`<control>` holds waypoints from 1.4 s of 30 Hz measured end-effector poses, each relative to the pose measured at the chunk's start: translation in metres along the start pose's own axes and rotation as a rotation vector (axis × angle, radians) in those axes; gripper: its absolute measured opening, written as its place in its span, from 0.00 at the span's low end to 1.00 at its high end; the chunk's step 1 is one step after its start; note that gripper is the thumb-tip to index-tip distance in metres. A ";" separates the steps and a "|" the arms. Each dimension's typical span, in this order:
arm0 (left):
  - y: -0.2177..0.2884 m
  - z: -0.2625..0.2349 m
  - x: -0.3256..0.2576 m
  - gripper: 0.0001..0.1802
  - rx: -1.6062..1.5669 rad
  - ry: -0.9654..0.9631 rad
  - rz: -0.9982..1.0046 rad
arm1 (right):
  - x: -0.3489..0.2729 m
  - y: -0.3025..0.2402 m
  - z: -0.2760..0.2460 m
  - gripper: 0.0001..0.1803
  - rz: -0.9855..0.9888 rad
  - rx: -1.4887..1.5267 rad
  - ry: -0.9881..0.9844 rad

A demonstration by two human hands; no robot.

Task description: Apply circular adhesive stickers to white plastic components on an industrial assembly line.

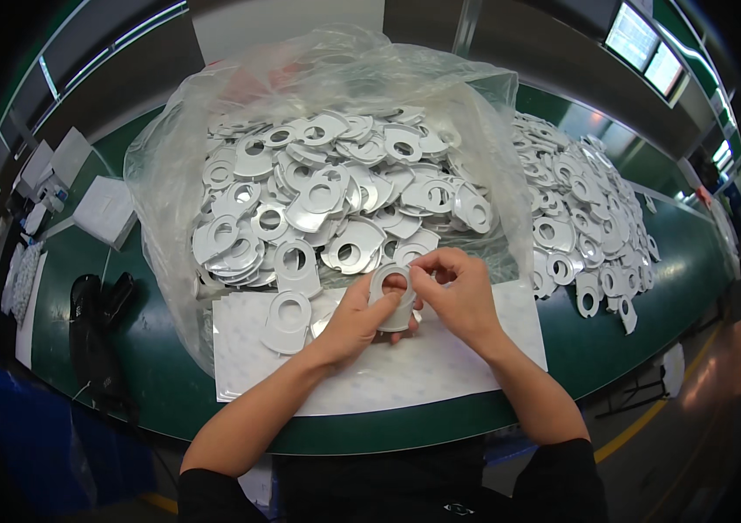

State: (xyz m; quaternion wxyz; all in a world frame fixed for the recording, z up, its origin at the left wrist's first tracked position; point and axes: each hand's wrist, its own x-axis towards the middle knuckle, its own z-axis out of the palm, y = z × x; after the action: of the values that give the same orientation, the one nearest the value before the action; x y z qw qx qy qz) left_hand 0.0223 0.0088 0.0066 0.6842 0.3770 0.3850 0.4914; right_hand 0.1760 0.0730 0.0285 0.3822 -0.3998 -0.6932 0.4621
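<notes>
My left hand (360,318) grips a white flat part with a round hole (379,288), its thumb lying across the lower side. At the part's right edge, the thumb and forefinger of my right hand (456,292) are pinched together; whether something small sits between them is too fine to tell. Just left of my left hand, a similar white ring-shaped part (285,329) lies by itself on the white sheets (405,383). Beyond my hands, a large heap of such parts (318,187) fills a clear plastic bag (161,192).
To the right, a second heap of white parts (593,209) rests directly on the green table (684,261). A black object (98,336), its kind unclear, lies at the left. Behind it are a white box (105,212) and bubble wrap (23,283). The table's curved front edge runs below my forearms.
</notes>
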 end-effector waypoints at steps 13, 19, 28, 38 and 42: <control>0.001 0.001 0.002 0.49 -0.073 -0.053 -0.062 | 0.001 0.005 0.001 0.10 -0.048 -0.130 0.045; 0.002 0.002 0.002 0.50 -0.006 -0.102 -0.068 | -0.003 -0.008 0.003 0.20 -0.131 -0.558 0.102; 0.004 0.000 0.003 0.50 -0.055 -0.058 -0.151 | -0.005 -0.016 -0.011 0.21 -0.377 -0.681 -0.004; 0.009 0.002 0.003 0.48 -0.130 -0.084 -0.174 | -0.003 -0.010 -0.021 0.10 -0.141 -0.473 -0.182; 0.008 -0.007 0.003 0.49 -0.147 -0.122 -0.192 | -0.006 -0.009 -0.009 0.10 0.038 -0.299 -0.152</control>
State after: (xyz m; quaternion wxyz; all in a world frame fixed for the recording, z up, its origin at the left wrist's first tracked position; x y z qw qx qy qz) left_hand 0.0139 0.0142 0.0102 0.7760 0.3166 0.3398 0.4268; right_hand 0.1842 0.0681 0.0388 0.2563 -0.4289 -0.7735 0.3900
